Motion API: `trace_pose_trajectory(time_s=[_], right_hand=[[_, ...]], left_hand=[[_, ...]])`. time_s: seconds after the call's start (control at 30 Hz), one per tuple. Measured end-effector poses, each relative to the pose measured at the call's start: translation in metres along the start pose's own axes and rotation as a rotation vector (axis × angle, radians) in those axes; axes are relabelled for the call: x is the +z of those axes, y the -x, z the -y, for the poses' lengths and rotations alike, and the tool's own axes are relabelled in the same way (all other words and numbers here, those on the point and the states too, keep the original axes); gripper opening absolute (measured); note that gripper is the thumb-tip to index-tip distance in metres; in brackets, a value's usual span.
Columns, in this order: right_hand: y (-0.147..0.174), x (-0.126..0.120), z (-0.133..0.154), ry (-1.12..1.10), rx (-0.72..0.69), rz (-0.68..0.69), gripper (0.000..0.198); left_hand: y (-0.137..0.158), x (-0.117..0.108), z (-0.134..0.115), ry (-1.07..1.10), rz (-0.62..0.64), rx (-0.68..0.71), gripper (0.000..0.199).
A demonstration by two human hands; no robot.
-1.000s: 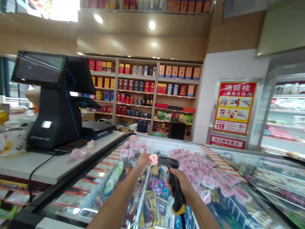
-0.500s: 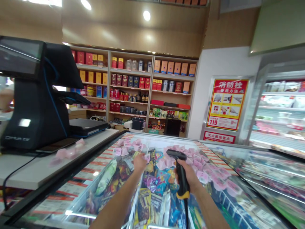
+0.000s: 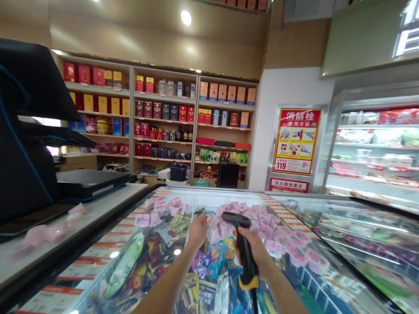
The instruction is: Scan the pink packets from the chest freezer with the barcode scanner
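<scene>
My right hand (image 3: 253, 248) is closed around the handle of a black and yellow barcode scanner (image 3: 245, 248). The scanner's head points left, over small pink packs (image 3: 234, 209) heaped on the freezer's glass top. Left of it, my left hand (image 3: 198, 231) is above the glass with its fingers drawn together. Whatever may be between those fingertips is too small or hidden to make out. A second, smaller group of pink packs (image 3: 157, 211) lies beyond and left of that hand. Colourful frozen-food bags (image 3: 157, 248) show through the glass underneath.
At left, a counter (image 3: 108, 209) carries a black checkout terminal (image 3: 29, 117), a flat black device (image 3: 88, 181) and more pink packs (image 3: 54, 233). Shelves of boxed goods (image 3: 163, 109) line the back. Another glass-topped freezer (image 3: 356, 231) stands at right.
My left hand has moved away from the left group of pink packs, toward the right heap. The view has turned to the right. The scanner stays in my right hand.
</scene>
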State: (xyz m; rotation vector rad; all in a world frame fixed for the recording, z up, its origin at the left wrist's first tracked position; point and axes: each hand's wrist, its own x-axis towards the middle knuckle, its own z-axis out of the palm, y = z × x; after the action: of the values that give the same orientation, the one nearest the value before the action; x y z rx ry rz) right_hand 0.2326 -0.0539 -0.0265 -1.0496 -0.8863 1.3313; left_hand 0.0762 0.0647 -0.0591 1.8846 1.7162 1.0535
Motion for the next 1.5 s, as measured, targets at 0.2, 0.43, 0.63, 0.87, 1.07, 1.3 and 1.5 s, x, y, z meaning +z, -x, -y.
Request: trace_pose_trajectory(time_s=[0.2,0.43,0.63,0.87,1.07,1.3,1.5], right_hand=[[0.004,0.004,0.002,0.006,-0.038,0.002,0.032],[0.000,0.006,-0.004,0.025,-0.027,-0.052,0.035],[-0.003,0.006,-0.006,0.034,-0.012,-0.041,0.032],[0.004,0.024,-0.014,-0.004,0.067,0.051,0.031],[0.018,0.032,-0.010,0.020,0.060,0.104,0.029],[0.020,0.028,-0.002,0.044,0.069,0.110,0.029],[0.007,0.013,0.010,0.006,0.006,-0.007,0.030]], left_hand=[[-0.048,-0.055,0.042,-0.156,-0.272,-0.137,0.047],[-0.082,-0.058,0.066,-0.162,-0.249,-0.237,0.052],[-0.069,-0.060,0.070,-0.154,-0.245,-0.255,0.037],[-0.009,-0.051,0.057,-0.098,-0.117,0.001,0.032],[0.007,-0.032,0.043,0.001,-0.040,0.174,0.039],[0.005,-0.019,0.028,0.062,-0.017,0.234,0.047],[0.009,-0.015,0.009,0.088,-0.041,0.211,0.043]])
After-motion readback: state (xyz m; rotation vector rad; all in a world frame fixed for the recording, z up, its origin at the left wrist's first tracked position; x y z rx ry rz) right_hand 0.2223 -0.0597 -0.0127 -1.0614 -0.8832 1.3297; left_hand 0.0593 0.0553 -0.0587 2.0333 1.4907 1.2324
